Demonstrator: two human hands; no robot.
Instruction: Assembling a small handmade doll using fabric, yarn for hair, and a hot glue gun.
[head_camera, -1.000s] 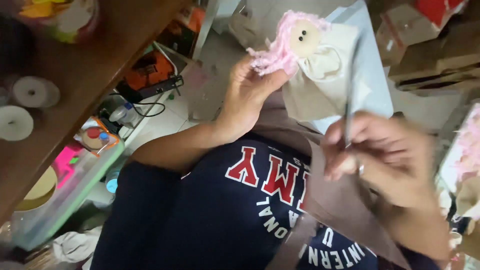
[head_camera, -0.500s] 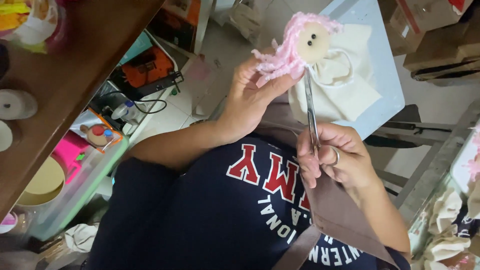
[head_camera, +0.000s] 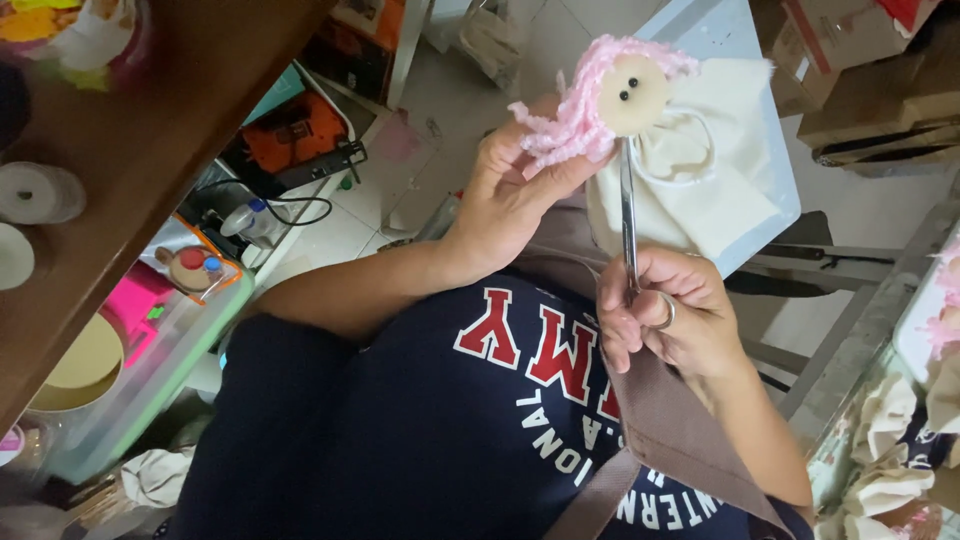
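Doll (head_camera: 640, 110) with pink yarn hair, a round cream face with two dark bead eyes and a cream cloth dress is held up in front of the person's chest. The left hand (head_camera: 515, 195) is closed on the pink yarn at the doll's head, thumb and fingers pinching the strands. The right hand (head_camera: 665, 320), just below the doll, is curled tight around the handles of slim metal scissors (head_camera: 628, 215), whose blades run straight up to the doll's neck and touch it under the face. A ring shows on one right finger. At left, a brown wooden worktop (head_camera: 150, 150) carries white tape rolls (head_camera: 38, 193); below it sits a clear storage bin (head_camera: 150, 350) of craft supplies.
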